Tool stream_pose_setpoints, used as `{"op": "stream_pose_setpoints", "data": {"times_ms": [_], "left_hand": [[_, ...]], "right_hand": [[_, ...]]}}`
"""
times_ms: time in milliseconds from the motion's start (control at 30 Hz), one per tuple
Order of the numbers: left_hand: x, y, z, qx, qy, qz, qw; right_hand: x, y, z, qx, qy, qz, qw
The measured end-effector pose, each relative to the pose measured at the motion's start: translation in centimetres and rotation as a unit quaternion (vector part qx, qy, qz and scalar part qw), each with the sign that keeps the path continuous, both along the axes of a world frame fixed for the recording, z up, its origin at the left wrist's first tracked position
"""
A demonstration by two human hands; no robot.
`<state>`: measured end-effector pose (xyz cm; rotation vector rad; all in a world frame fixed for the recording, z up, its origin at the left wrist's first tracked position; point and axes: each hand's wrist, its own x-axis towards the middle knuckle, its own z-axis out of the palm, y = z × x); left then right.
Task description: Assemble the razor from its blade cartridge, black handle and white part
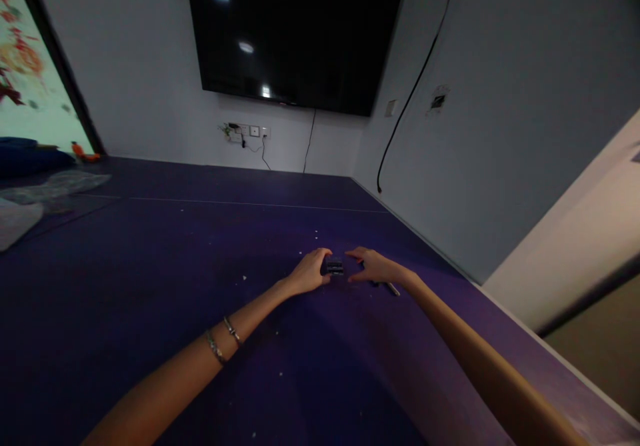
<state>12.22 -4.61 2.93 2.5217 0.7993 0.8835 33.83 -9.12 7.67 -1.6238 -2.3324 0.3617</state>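
Note:
A small dark rectangular object (335, 267), with a shiny, partly clear look, lies on the purple surface (200, 313); its kind is too small to make out. At its left side is my left hand (313, 271), thumb and fingers apart and curved around that edge; whether they touch it I cannot tell. My right hand (373, 266) hovers a short way to the right of the object, fingers and thumb spread with nothing between them. Partly hidden beneath the right hand is a thin tool-like thing with a light metallic end (393, 289).
Small white scraps (245, 277) are scattered over the surface. Clear plastic sheeting (65, 185) and an orange object (84, 153) lie at the far left. A large black television (300, 33) hangs on the wall above sockets (245, 130). A black cable (415, 83) dangles at the right wall.

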Motion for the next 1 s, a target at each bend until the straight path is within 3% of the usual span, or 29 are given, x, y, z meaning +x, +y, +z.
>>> {"op": "stream_pose_setpoints", "data": {"times_ms": [200, 367, 533, 700, 833, 1000], "left_hand": [[0.8, -1.9, 0.4, 0.02, -0.011, -0.029, 0.999], [0.4, -2.5, 0.3, 0.028, -0.012, -0.017, 0.999], [-1.1, -2.4, 0.1, 0.027, 0.002, 0.002, 1.0], [-2.3, -1.6, -0.8, 0.029, 0.01, 0.02, 0.999], [-2.7, -1.3, -1.3, 0.032, 0.017, 0.031, 0.999], [-3.0, -1.2, -1.7, 0.03, 0.022, 0.037, 0.999]], "right_hand": [[-1.8, -0.8, 0.6, 0.015, -0.047, 0.039, 0.998], [-0.4, -0.4, 1.3, 0.001, -0.069, 0.032, 0.997], [5.3, 1.3, 1.5, -0.071, -0.118, -0.05, 0.989], [10.6, 2.6, 0.1, -0.155, -0.119, -0.17, 0.966], [12.6, 3.3, -1.4, -0.221, -0.09, -0.231, 0.943], [13.3, 4.2, -2.7, -0.246, -0.075, -0.256, 0.932]]}}
